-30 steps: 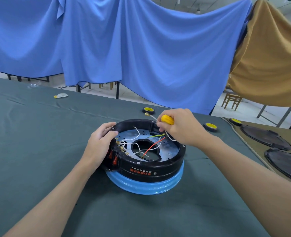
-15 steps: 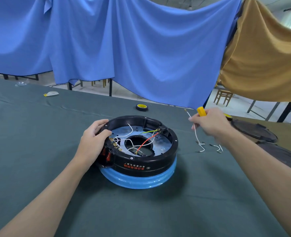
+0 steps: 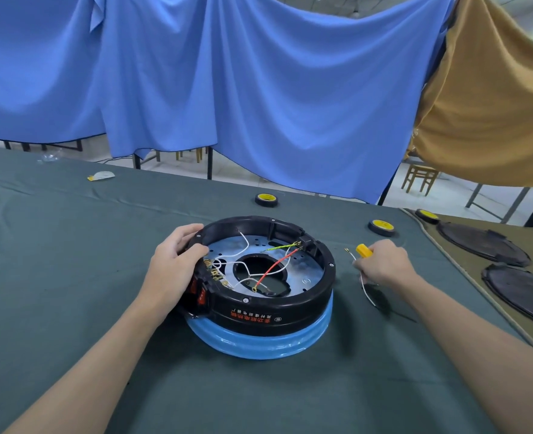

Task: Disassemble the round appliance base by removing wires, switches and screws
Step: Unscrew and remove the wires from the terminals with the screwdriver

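The round appliance base (image 3: pixel 258 314), a black ring on a blue band, lies open side up on the green table cloth (image 3: pixel 70 277). Inside it white, red and yellow-green wires (image 3: pixel 271 267) run over a metal plate. My left hand (image 3: pixel 174 261) grips the ring's left rim beside the red switches (image 3: pixel 201 296). To the right of the base, my right hand (image 3: pixel 384 261) holds a yellow-handled screwdriver (image 3: pixel 364 250) together with a loose white wire (image 3: pixel 367 292) that hangs down to the cloth.
Three tape rolls with yellow cores (image 3: pixel 266 199) (image 3: pixel 381 227) (image 3: pixel 427 215) lie behind the base. Black round covers (image 3: pixel 481 242) (image 3: pixel 522 292) sit on a brown cloth at the right. A small white scrap (image 3: pixel 102 176) lies far left. Blue and tan sheets hang behind.
My right hand pulled a white wire out of the base, carried it off to the right, and now lowers it toward the cloth. My left hand kept hold of the rim.
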{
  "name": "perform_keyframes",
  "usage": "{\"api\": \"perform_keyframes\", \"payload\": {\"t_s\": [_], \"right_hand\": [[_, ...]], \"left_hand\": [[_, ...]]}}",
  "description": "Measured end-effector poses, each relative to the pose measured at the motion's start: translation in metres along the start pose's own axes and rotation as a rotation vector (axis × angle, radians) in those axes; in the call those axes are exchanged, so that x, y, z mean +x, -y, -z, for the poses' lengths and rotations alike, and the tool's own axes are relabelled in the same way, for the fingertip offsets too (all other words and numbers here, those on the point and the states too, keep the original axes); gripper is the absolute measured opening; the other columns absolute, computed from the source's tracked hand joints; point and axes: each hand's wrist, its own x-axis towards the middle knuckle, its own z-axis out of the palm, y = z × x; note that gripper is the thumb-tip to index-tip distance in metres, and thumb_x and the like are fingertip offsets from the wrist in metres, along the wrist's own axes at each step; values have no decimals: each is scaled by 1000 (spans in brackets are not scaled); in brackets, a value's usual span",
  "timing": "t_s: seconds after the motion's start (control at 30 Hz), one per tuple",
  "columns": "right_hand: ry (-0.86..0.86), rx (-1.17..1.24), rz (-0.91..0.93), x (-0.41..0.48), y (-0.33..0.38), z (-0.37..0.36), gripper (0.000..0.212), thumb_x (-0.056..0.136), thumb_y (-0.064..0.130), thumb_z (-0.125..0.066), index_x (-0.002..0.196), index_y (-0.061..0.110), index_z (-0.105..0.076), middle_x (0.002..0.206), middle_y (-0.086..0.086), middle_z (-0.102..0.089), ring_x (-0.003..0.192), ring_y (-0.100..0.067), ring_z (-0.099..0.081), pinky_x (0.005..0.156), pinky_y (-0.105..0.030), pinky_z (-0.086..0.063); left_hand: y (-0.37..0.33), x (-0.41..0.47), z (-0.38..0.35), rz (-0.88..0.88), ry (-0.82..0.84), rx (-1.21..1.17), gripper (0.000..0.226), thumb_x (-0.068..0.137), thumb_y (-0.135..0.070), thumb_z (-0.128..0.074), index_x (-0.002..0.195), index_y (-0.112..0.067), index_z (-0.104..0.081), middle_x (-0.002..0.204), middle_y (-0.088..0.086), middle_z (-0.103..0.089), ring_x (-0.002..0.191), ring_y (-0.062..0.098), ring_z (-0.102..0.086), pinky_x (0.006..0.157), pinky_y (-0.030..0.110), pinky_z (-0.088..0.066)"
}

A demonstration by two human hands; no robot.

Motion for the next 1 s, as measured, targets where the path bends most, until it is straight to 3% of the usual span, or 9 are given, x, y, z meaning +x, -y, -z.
{"api": "perform_keyframes", "payload": {"t_s": [0.23, 0.43, 0.63, 1.0], "right_hand": [[-4, 0, -35, 4, -1, -12, 17, 81, 14, -57, 66, 5, -58, 82, -19, -68, 87, -35, -59, 66, -34, -46], [-9, -3, -42, 1, -1, -17, 12, 83, 17, -56, 78, 6, -57, 95, -21, -66, 97, -36, -53, 79, -38, -49], [-30, 28, -33, 3, 2, -12, 19, 84, 20, -58, 71, 11, -48, 96, -22, -66, 94, -37, -54, 70, -35, -44], [-19, -5, -17, 4, 8, -18, 15, 83, 22, -57, 75, 11, -51, 98, -20, -65, 92, -38, -58, 73, -36, -46]], "left_hand": [[1, 0, -1, 7, -1, 10, 33, 90, -2, -57, 114, -24, -65, 114, -7, -71, 112, 16, -64, 107, 46, -44], [-1, 0, -1, 9, 0, 18, 34, 90, -1, -57, 118, -20, -65, 116, -4, -71, 115, 18, -63, 108, 47, -43], [-2, 0, 1, 13, -11, 31, 33, 90, -2, -57, 116, -20, -65, 113, -6, -71, 112, 18, -64, 107, 47, -44], [-3, -2, 0, 16, -3, 26, 34, 90, -2, -57, 113, -25, -66, 112, -10, -71, 110, 14, -65, 106, 44, -45]]}}
